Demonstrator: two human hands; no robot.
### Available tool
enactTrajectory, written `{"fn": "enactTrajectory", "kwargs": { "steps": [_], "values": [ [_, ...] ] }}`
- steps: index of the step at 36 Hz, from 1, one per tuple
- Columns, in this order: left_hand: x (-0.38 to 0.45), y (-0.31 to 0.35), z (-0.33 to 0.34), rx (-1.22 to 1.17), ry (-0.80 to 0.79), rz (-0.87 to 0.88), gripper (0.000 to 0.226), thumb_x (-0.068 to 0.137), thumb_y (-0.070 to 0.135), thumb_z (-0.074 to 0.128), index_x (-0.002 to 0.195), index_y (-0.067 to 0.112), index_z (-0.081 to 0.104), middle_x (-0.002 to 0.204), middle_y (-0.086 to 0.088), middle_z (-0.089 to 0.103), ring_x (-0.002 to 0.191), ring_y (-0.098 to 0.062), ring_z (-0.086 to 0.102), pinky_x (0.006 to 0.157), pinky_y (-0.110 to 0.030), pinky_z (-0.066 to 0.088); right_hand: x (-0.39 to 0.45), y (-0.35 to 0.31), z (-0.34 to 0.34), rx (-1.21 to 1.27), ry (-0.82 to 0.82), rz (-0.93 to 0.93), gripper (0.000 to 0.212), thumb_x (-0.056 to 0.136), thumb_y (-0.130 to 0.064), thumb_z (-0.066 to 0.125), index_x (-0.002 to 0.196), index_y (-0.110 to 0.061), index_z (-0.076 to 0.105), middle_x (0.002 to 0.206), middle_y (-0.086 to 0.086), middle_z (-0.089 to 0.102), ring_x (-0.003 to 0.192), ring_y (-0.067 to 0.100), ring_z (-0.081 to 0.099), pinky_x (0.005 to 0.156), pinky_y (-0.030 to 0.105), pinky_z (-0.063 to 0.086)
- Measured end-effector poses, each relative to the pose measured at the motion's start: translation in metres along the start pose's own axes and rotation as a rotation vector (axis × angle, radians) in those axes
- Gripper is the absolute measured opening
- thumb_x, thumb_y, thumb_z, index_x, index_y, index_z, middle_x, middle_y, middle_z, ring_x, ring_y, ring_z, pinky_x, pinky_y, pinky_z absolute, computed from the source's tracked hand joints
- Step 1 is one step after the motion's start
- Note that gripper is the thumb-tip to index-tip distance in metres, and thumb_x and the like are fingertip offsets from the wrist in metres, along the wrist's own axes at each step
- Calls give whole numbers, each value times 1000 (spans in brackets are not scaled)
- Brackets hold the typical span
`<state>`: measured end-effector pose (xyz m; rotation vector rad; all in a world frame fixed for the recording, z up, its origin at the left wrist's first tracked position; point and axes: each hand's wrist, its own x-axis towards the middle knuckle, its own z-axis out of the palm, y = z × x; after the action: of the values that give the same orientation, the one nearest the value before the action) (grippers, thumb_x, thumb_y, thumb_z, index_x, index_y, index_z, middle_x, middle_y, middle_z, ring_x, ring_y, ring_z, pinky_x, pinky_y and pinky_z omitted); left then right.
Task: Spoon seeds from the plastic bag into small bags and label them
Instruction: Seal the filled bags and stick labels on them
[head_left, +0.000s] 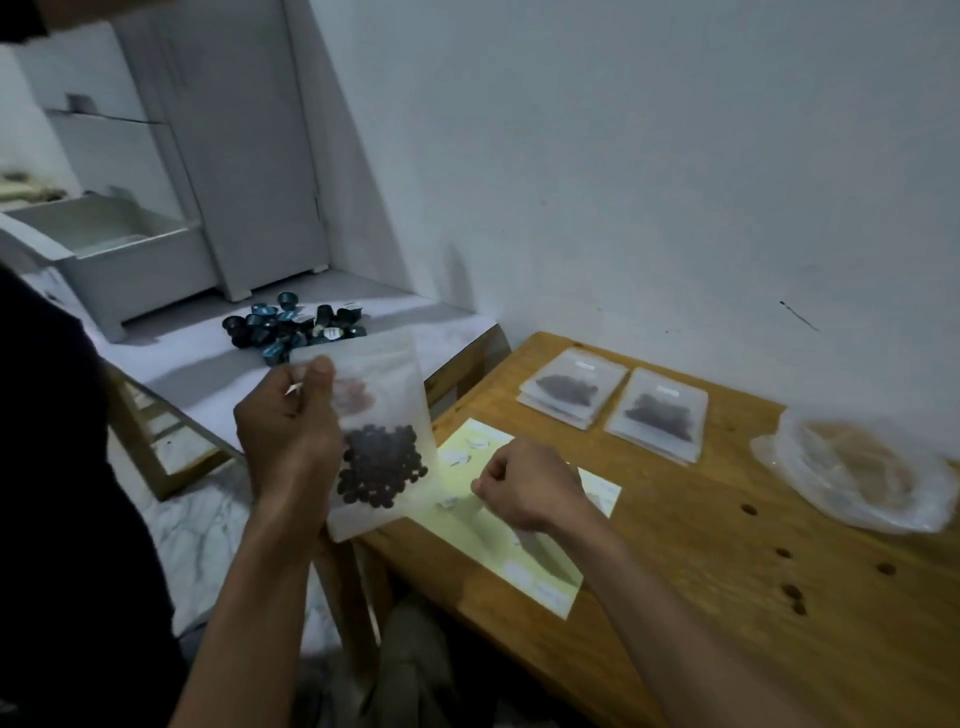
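My left hand (288, 431) holds a small translucent bag (387, 415) upright in the air, left of the wooden table (727, 597); dark round seeds fill the bag's lower part. My right hand (530, 486) is curled over the pale yellow label sheet (498, 540) on the table, its fingertips pinched together at a white sticker; whether the sticker is lifted I cannot tell. Two small filled bags, one (571, 387) beside the other (660, 413), lie flat further back. The big clear plastic bag (857, 473) with light brown contents sits at the right. No spoon is visible.
A pile of dark blue-topped capsules (291, 325) lies on the white ledge beyond the held bag. A grey open drawer unit (114, 249) stands at the back left. Several dark seeds (789, 590) lie loose on the table. White wall behind.
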<state>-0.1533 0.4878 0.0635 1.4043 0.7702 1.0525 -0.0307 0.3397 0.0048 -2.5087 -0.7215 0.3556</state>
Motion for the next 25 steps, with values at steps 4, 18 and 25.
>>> {"fn": "enactTrajectory", "kwargs": {
  "steps": [4,18,25],
  "values": [
    [8,-10,-7,16,-2,-21,18,100,33,58,86,24,66,84,-1,77,78,-18,77,82,-53,60,9,-7,15,-61,32,11,28,86,-46,66,76,-20,71,84,-4,71,94,24,61,84,42,33],
    [10,-17,-13,27,-45,-73,22,99,34,59,84,22,68,80,0,78,77,-19,77,85,-54,59,7,-24,21,3,-50,47,21,89,-33,63,81,-15,69,76,1,66,80,21,63,94,49,43],
    [1,-14,5,80,-98,-99,24,98,44,57,87,26,69,87,-3,75,86,-27,72,78,-43,58,-33,-31,-38,503,145,-176,20,92,-40,66,78,-25,65,93,-11,63,86,3,56,73,26,46]
  ]
}}
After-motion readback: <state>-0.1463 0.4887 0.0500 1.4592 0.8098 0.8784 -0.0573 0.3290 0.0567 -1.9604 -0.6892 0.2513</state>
